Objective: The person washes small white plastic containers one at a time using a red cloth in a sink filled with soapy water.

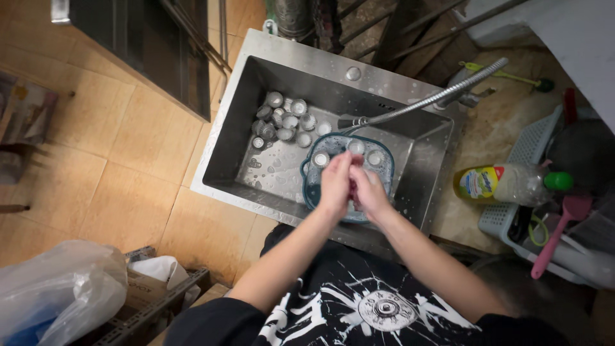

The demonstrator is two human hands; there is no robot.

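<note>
My left hand (335,182) and my right hand (368,191) are pressed together over a blue basin (309,174) that stands in a steel sink (225,138). Something small and reddish shows between my palms; I cannot tell what it is. Three small metal cups (321,159) sit in the basin just beyond my fingers. Several more small metal cups (282,120) lie clustered on the sink floor at the far left. A flexible metal tap hose (423,102) reaches from the right, its nozzle above the basin.
A plastic bottle (509,183) with a green cap lies on the counter at right, beside a white rack (522,154) and a pink spatula (557,234). Tiled floor lies left of the sink, with a plastic bag (61,288) at bottom left.
</note>
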